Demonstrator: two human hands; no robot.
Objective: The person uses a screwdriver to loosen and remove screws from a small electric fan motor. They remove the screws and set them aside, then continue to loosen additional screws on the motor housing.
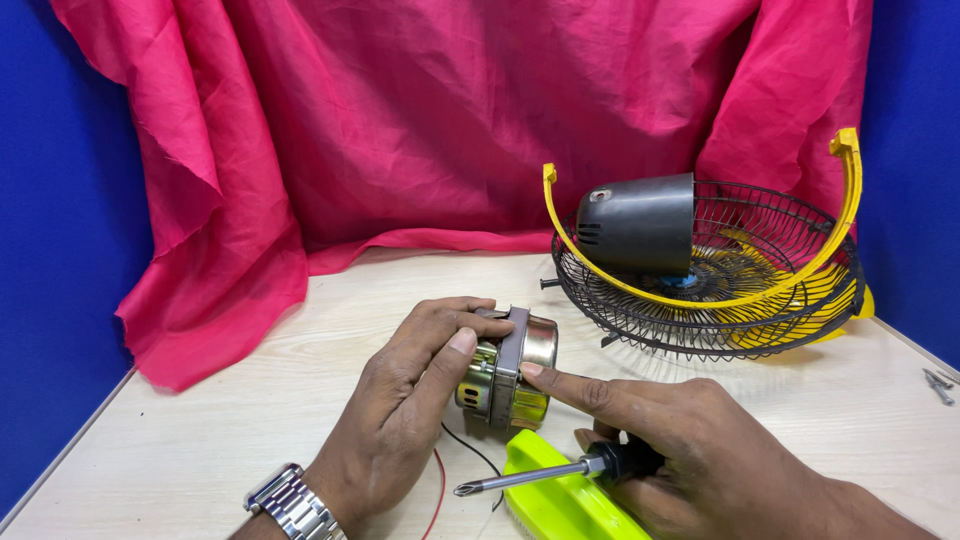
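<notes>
Hands: left hand [405,395] grips one motor [508,368], right hand [690,440] clasps one screwdriver [560,472].

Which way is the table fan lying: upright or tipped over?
Tipped over: the fan lies on the table, grille down, its dark motor housing pointing sideways.

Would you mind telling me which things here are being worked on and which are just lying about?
In hand:
- fan motor, gripped by left hand
- screwdriver, in right hand

Lying about:
- fan cage with dark housing
- lime-green part
- screws
- pink cloth
</notes>
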